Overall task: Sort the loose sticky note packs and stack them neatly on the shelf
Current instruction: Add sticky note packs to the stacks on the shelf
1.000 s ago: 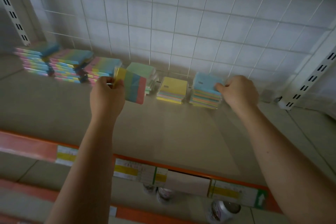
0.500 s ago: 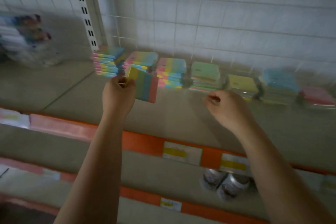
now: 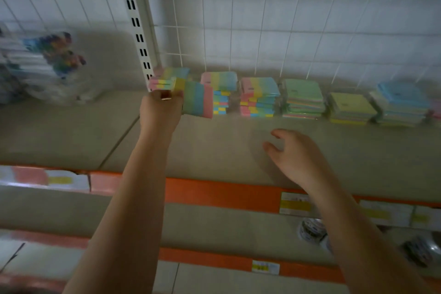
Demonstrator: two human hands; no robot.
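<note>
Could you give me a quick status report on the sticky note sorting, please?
Left hand grips a striped pack, held up near the leftmost stack. Right hand open, empty, above the shelf. Nothing in the way.

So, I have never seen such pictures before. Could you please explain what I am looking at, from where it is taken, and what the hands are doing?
This is one picture, from a camera worn on a person's head, looking forward and down at two bare arms. No machine is involved. The left hand holds a striped yellow, green, blue and pink sticky note pack, raised in front of the stacks. The right hand is open and hovers over the beige shelf, holding nothing. Along the white wire grid at the back stand stacks of packs: striped rainbow stacks, then a green-topped stack, a yellow-topped one and a blue-topped one.
</note>
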